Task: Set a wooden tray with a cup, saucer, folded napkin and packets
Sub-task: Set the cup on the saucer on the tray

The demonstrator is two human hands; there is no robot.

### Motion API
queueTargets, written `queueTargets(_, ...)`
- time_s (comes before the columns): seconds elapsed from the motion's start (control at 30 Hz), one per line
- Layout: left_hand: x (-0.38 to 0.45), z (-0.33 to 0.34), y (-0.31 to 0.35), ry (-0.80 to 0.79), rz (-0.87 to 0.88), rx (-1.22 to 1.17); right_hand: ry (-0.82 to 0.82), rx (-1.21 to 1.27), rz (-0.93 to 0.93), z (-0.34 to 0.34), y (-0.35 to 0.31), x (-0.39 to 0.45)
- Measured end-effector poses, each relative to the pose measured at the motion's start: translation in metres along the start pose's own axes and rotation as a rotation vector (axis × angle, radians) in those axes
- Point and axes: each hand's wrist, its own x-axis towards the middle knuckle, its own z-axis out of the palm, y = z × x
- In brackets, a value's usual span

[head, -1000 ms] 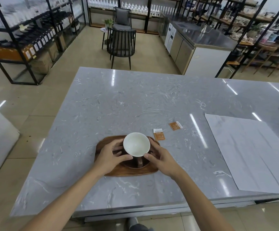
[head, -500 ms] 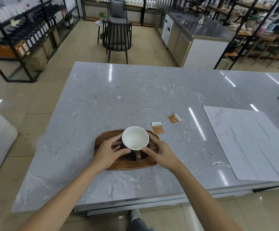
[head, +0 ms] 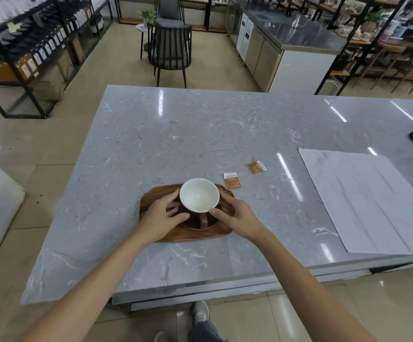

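Unmoved, both hands' grip cupping cup (head: pixel 199 195)

We see the cup (head: pixel 199 195) hemmed in on both sides by the left hand (head: pixel 162 217) and right hand (head: pixel 238 217), which also cover much of the tray (head: pixel 148 206). Two packets (head: pixel 232 180) lie just beyond its far right corner. Bare counter (head: pixel 188 139) stretches beyond; a paper sheet (head: pixel 366 203) covers the right.
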Motion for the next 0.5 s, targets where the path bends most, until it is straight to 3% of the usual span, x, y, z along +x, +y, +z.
queueTargets(0.13,-0.003,-0.002,0.013,0.106,0.064,0.131,0.038,0.007,-0.027,-0.007,0.003,-0.011)
queueTargets(0.27,-0.011,0.007,0.032,0.240,0.350,0.441,0.127,-0.036,-0.049,-0.025,0.011,-0.033)
queueTargets(0.4,-0.015,0.036,0.059,0.160,0.573,0.572,0.162,-0.143,-0.048,-0.046,0.025,-0.064)
queueTargets(0.5,-0.012,0.072,0.073,0.060,0.613,0.570,0.192,-0.205,-0.040,-0.066,0.046,-0.092)
